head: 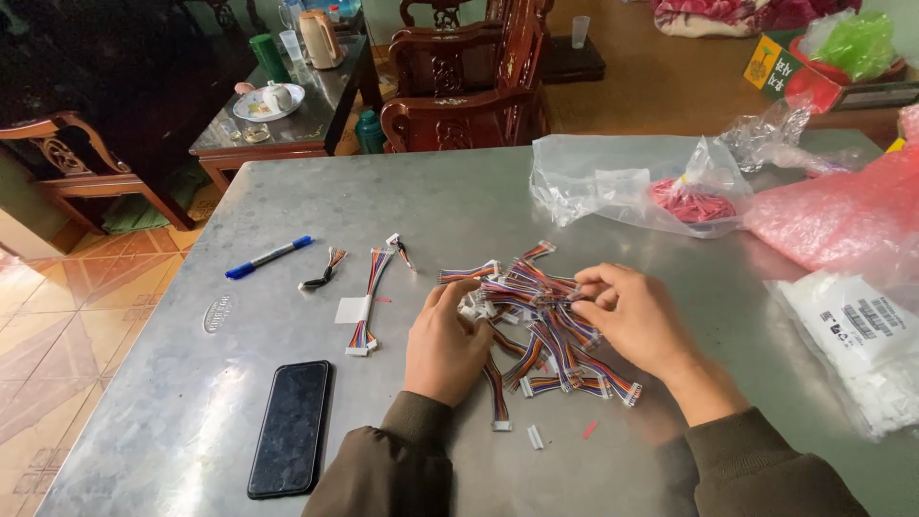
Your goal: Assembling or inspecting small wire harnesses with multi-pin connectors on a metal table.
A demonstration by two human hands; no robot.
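A heap of short multicoloured ribbon cables with white connectors point(541, 330) lies on the metal table point(316, 201) in front of me. My left hand point(445, 345) rests at the heap's left side, its fingertips on a white connector. From the right, my right hand point(637, 316) reaches in, pinching the end of one cable between thumb and fingers. A longer separate cable point(369, 302) with a white tag lies to the left, with two small cable pieces point(325, 270) beyond it.
A black phone point(290, 428) lies face up at front left, a blue pen point(268, 257) farther back. Clear plastic bags with red parts point(670, 187), a pink bag point(842, 211) and a white labelled bag point(862, 335) crowd the right. Wooden chairs stand behind the table.
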